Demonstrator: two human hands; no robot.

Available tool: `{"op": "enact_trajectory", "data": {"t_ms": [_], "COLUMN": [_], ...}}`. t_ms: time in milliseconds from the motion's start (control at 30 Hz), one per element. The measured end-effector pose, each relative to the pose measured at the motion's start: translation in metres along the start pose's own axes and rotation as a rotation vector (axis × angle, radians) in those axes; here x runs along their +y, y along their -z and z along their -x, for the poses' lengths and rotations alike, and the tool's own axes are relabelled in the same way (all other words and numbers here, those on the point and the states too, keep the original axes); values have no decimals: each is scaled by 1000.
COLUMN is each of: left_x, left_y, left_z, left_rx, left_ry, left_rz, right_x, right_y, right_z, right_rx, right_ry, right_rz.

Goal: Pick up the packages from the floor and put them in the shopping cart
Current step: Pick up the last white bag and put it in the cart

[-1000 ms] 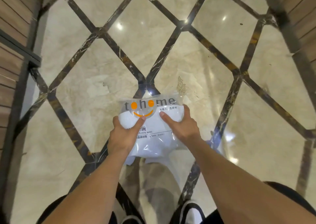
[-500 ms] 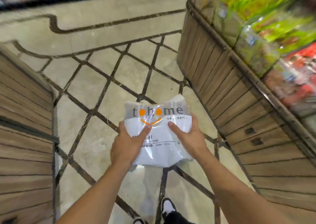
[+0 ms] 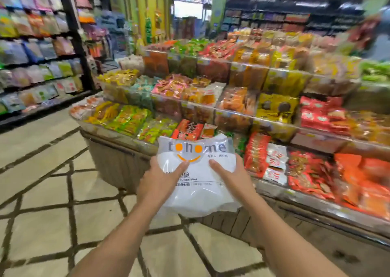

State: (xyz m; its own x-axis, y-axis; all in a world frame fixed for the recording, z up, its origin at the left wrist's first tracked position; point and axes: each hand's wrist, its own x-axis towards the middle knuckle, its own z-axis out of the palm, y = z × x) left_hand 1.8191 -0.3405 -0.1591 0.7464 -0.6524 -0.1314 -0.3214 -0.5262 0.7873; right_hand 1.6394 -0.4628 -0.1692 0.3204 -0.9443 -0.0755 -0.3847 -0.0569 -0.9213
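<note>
A clear plastic package [image 3: 198,192] of white bowls, printed "tohome" with an orange smile, is held up in front of me at chest height. My left hand [image 3: 157,181] grips its left side, thumb across the front. My right hand [image 3: 234,178] grips its right side the same way. The package hangs in the air before a snack display. No shopping cart shows in the frame.
A tiered wooden display stand [image 3: 118,162] full of coloured snack packets fills the middle and right. Tall shelves [image 3: 40,50] of bagged goods line the left. The tiled floor [image 3: 48,202] with dark diagonal lines opens to the left and front.
My view has swung up from the floor to the store shelves. Both hands have kept their hold and carried the package upward.
</note>
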Motion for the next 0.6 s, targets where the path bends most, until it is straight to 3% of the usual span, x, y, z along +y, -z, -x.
{"op": "enact_trajectory", "data": {"t_ms": [267,600], "left_x": [184,326], "left_y": [-123,-312], "left_z": [87,309], "left_rx": [-345,-710], "left_ry": [-407,-739], "left_rz": [18,9], "right_x": [12,107], "right_y": [241,497], "right_z": [77,242], "right_rx": [463,874], "right_ry": [-81,-263], "right_rz": [-33,-45]}}
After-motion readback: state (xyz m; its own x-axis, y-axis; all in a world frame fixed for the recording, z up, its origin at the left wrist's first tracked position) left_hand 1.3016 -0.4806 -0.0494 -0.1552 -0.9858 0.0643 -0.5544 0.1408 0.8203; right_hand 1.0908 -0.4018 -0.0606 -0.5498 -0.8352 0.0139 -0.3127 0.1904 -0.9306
